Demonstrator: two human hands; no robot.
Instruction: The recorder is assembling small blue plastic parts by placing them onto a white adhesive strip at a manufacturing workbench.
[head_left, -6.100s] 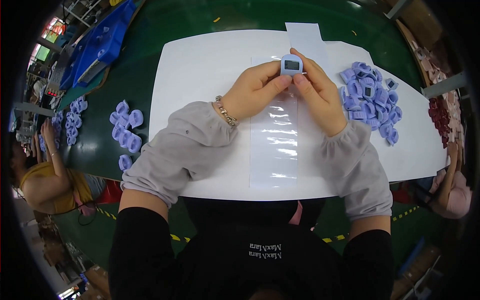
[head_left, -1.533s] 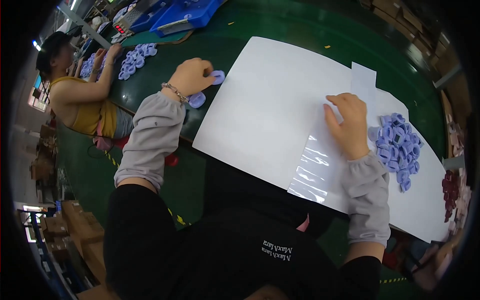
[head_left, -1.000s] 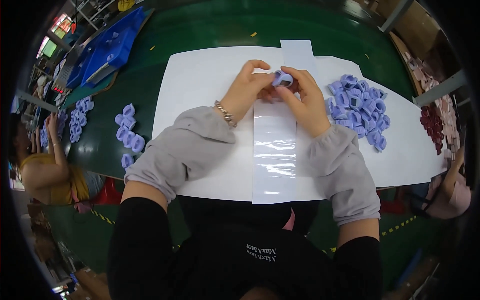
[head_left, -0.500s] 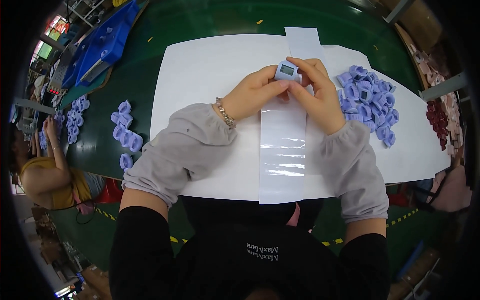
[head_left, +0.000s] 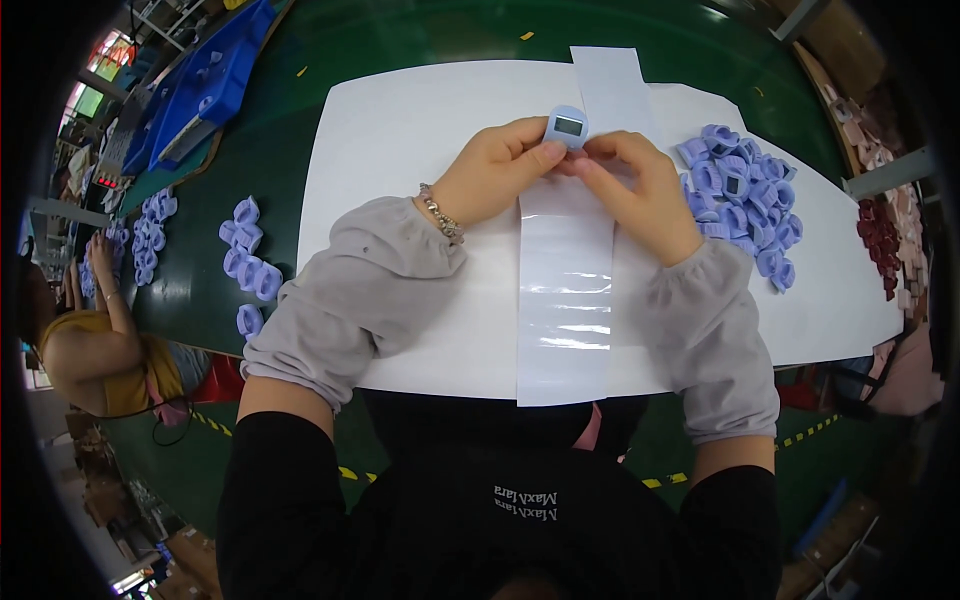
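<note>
A light-blue digital watch point(head_left: 568, 122) with a small grey screen is held upright above the white sheet. My left hand point(head_left: 500, 168) grips it, the thumb on its lower front. My right hand point(head_left: 645, 185) is just right of it, thumb and fingers curled at its lower edge; whether they pinch part of it is hidden. Beneath the hands runs a strip of glossy clear-film labels point(head_left: 565, 300). Another white paper piece point(head_left: 612, 85) lies beyond. To the right is a heap of lavender watches point(head_left: 745, 200) with curled straps.
More lavender watches point(head_left: 245, 245) lie on the dark green table to the left. A blue tray point(head_left: 210, 95) stands at the far left, near a seated co-worker point(head_left: 95, 350). Dark red pieces point(head_left: 877, 245) and pink pieces sit at the far right.
The watch has risen slightly and moved a little left with my left hand. My right fingers have come off its top and right side, down to its lower edge.
</note>
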